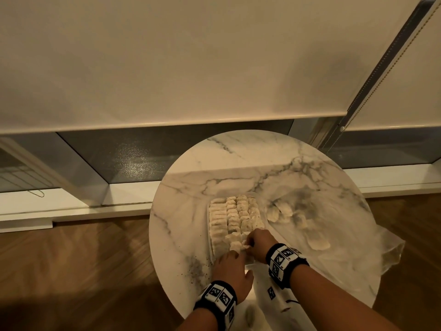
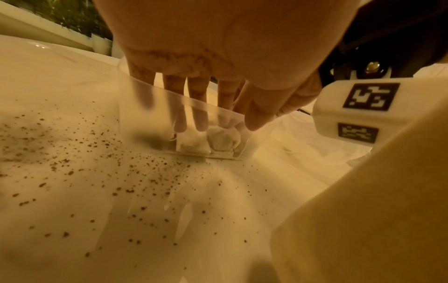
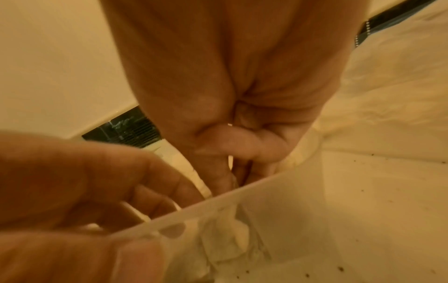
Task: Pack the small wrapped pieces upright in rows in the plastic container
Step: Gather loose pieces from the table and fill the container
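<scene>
A clear plastic container point(image 1: 255, 196) stands on the round marble table point(image 1: 238, 158), with rows of small pale wrapped pieces point(image 1: 229, 216) upright inside. My left hand point(image 1: 232, 255) is at its near end. In the left wrist view its straight fingers point(image 2: 201, 107) reach down inside the wall point(image 2: 135, 118) above two pieces point(image 2: 194, 143), and the thumb stays outside. My right hand point(image 1: 249, 243) pinches a wrapped piece point(image 1: 244, 247) at the near right corner. The right wrist view shows its thumb and fingers point(image 3: 223, 178) closed above a crumpled piece point(image 3: 225, 239) behind the wall point(image 3: 278, 201).
Loose wrapped pieces point(image 1: 281, 211) lie on a thin plastic sheet point(image 1: 372, 254) right of the container, one more point(image 1: 318, 244) nearer the edge. Dark crumbs point(image 1: 195, 268) speckle the table near my left hand. Wooden floor surrounds the table, with a window sill behind it.
</scene>
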A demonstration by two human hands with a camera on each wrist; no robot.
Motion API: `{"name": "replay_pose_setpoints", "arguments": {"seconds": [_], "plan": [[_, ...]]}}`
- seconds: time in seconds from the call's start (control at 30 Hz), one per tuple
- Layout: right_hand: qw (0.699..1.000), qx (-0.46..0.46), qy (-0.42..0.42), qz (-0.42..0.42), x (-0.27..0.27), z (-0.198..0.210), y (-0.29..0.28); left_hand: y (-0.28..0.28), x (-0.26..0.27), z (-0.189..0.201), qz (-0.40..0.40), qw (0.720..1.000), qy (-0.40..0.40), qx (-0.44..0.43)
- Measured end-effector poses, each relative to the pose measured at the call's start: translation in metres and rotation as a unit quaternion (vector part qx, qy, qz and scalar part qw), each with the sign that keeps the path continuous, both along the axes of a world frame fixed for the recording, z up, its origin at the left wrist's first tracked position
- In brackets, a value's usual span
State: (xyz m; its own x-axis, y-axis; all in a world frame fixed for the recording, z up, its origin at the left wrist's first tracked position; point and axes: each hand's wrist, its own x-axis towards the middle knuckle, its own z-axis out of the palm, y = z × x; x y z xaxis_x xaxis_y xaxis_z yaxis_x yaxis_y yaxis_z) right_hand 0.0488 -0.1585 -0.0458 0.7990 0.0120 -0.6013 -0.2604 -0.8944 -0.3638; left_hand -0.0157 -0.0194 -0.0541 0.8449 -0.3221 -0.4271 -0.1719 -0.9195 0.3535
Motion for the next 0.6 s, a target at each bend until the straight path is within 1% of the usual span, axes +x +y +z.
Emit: {"name": "replay_pose_setpoints", "arguments": {"seconds": [0.1,0.2,0.27,0.37,0.43,0.47,0.53,0.6], "plan": [[0.999,0.018,-0.033,-0.004,-0.002,0.000,-0.001,-0.004,-0.001,0.001,0.014,1.000,-0.004,-0.009],[0.996,0.043,-0.072,-0.016,-0.006,0.006,-0.009,-0.011,-0.002,0.001,-0.015,1.000,0.008,0.022],[0.987,0.085,-0.122,-0.062,-0.011,0.014,-0.018,-0.015,-0.001,0.002,-0.031,0.998,0.018,0.056],[0.951,0.200,-0.176,-0.157,-0.029,0.027,-0.043,-0.025,0.003,0.007,-0.031,0.995,0.029,0.089],[0.929,0.270,-0.174,-0.186,-0.042,0.035,-0.063,-0.028,0.005,0.011,-0.003,0.996,0.025,0.085],[0.922,0.288,-0.173,-0.192,-0.049,0.039,-0.079,-0.032,0.005,0.013,0.017,0.997,0.014,0.079],[0.918,0.295,-0.172,-0.198,-0.064,0.045,-0.111,-0.042,0.003,0.016,0.053,0.996,-0.016,0.067],[0.914,0.295,-0.186,-0.205,-0.077,0.051,-0.141,-0.054,-0.002,0.020,0.070,0.995,-0.058,0.039]]}}
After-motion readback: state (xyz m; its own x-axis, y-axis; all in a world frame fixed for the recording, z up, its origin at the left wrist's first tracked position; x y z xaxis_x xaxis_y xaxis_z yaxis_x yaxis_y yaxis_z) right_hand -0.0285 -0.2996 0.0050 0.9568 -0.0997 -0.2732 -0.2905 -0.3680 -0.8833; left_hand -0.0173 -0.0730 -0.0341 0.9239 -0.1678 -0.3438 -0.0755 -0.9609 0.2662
